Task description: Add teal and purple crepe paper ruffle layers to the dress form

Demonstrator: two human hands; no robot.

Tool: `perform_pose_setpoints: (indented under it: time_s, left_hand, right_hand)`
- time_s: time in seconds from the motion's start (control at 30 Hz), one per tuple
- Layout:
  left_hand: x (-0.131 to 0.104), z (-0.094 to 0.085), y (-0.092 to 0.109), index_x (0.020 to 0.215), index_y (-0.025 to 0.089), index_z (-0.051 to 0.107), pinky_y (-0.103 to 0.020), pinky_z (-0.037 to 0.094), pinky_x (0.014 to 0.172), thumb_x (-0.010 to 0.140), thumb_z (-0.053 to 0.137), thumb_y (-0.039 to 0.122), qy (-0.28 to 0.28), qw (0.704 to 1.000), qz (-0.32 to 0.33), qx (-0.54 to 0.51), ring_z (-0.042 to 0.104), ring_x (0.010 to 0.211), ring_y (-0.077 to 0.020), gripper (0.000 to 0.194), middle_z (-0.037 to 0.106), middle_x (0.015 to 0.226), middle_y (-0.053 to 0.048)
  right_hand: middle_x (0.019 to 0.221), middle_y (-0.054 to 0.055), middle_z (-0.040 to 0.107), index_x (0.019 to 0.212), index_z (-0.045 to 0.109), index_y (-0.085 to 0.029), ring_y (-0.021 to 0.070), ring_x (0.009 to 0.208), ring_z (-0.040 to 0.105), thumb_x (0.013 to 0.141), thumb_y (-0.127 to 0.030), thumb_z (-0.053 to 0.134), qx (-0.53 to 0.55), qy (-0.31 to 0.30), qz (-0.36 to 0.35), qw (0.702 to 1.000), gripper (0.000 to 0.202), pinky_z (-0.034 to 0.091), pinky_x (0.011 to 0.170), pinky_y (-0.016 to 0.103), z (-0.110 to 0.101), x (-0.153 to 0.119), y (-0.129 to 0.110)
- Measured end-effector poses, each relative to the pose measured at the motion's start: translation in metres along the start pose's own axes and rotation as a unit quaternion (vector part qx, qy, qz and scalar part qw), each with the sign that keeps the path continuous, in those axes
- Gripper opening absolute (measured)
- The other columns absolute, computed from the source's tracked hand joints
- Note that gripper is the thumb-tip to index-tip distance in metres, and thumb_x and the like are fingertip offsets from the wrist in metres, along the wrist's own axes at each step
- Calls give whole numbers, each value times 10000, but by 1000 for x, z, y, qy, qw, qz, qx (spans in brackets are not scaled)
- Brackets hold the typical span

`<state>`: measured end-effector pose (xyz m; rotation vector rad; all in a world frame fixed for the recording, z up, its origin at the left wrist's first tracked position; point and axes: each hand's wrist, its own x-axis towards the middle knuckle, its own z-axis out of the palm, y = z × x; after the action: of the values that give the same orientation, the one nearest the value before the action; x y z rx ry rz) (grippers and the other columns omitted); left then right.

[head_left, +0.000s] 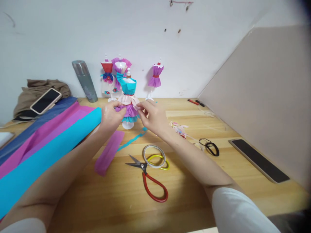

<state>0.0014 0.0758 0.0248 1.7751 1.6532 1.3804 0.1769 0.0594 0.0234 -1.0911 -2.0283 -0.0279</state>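
Note:
A miniature mannequin [128, 84] in a tiered crepe paper dress stands upright on its white base, between my hands. Its bodice is turquoise, and below come a pale pink tier, a purple tier [131, 111] and a turquoise hem. My left hand [112, 116] pinches the skirt's left side where pink meets purple. On the right side, my right hand [152, 116] has its thumb and finger closed on the pale pink tier's edge. Nearer me lie open red-handled scissors [154, 187], a roll of tape [145, 157], a yellow ring [167, 165] and a purple crepe paper strip [110, 153].
Behind stand other dressed mannequins, one in red and white [107, 68], one in purple [156, 76]. Crepe paper sheets [60, 142], a phone [46, 101] on brown cloth and a flask [85, 82] are left. Paper scraps [178, 128], black bands [210, 147] and another phone [259, 160] lie right.

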Motion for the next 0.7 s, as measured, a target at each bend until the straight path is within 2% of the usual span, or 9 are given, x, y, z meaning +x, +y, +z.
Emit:
perform_pose_setpoints:
  time_s: [0.1,0.17,0.23,0.33,0.47,0.53,0.6,0.7]
  left_hand:
    - [0,0,0,699,192,677,-310,483,786,691,635,276,2,1000,13,6,643,789,-199,94,729,784,-19]
    - [0,-1,0,712,192,680,-310,485,779,695,629,270,1,1000,16,12,643,782,-200,95,727,770,-19]
    - [0,-1,0,724,191,684,-309,487,771,697,628,266,-4,1000,20,19,645,783,-203,97,726,757,-19]
    - [1,-1,0,723,184,685,-316,490,796,704,635,264,-4,999,23,30,659,819,-211,96,742,800,-31]
    - [1,-1,0,747,174,701,-337,492,827,717,641,246,-3,999,22,41,676,872,-233,98,755,858,-55]
    - [1,-1,0,764,171,711,-345,495,839,727,636,243,-9,999,25,43,679,891,-241,110,757,873,-63]
    - [1,-1,-1,783,166,717,-349,498,851,739,623,241,-15,999,29,43,680,900,-242,128,757,885,-68]
    - [1,-1,-1,781,165,712,-341,502,863,732,621,230,-14,999,29,43,679,905,-235,122,752,885,-64]
  right_hand:
    - [885,121,687,1146,673,-153,214,736,593,935,-201,418,-81,13,-17,996,334,443,703,350,-4,-5,-6]
    - [888,124,701,1237,647,-156,221,743,603,944,-221,409,-83,14,-31,996,383,452,715,358,-4,-9,-9]
    - [870,113,714,1253,650,-171,220,737,617,944,-249,421,-70,-21,-40,996,392,457,698,345,-2,-13,-11]
    - [832,116,733,1320,624,-156,246,737,649,927,-256,448,-83,-108,0,991,443,465,674,343,4,-15,-12]
    - [849,161,747,1525,406,-97,300,764,682,889,-201,461,-112,-172,46,978,646,497,706,387,11,-11,-12]
    - [835,166,743,1563,325,-83,313,763,687,881,-193,463,-106,-176,54,977,705,507,715,403,14,-9,-12]
    - [816,160,738,1570,307,-80,315,755,687,873,-193,474,-92,-173,64,979,726,511,717,410,16,-9,-11]
    - [792,134,732,1530,403,-115,287,700,669,867,-213,491,-67,-147,72,984,676,503,690,394,17,-11,-10]
